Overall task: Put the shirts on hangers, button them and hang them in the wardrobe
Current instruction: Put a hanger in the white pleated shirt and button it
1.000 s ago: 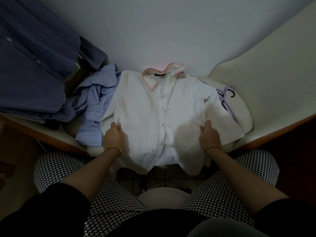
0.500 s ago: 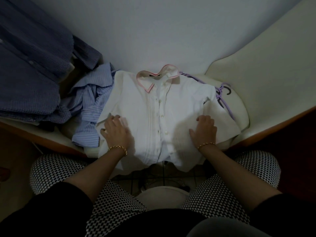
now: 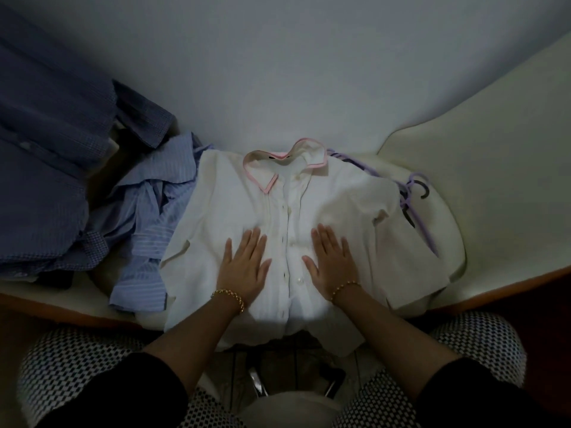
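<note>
A white shirt (image 3: 346, 199) with a pink-edged collar lies face up on the cream surface (image 3: 445, 242) before me, its front placket running down the middle and its hem hanging over the near edge. My left hand (image 3: 245, 264) rests flat on the shirt just left of the placket, fingers straight. To the right of the placket, my right hand (image 3: 332, 261) lies flat the same way. Purple hangers (image 3: 415, 208) stick out from under the shirt's right sleeve.
A crumpled light blue striped shirt (image 3: 148, 230) lies left of the white one. A dark blue checked shirt (image 3: 46, 180) is spread at the far left. A pale wall rises behind. A cream panel (image 3: 494, 149) stands at the right. My knees in checked trousers are below.
Both hands have slid from the shirt's outer sides inward to the middle, and now lie flat on either side of the placket. The shirt front lies smoother.
</note>
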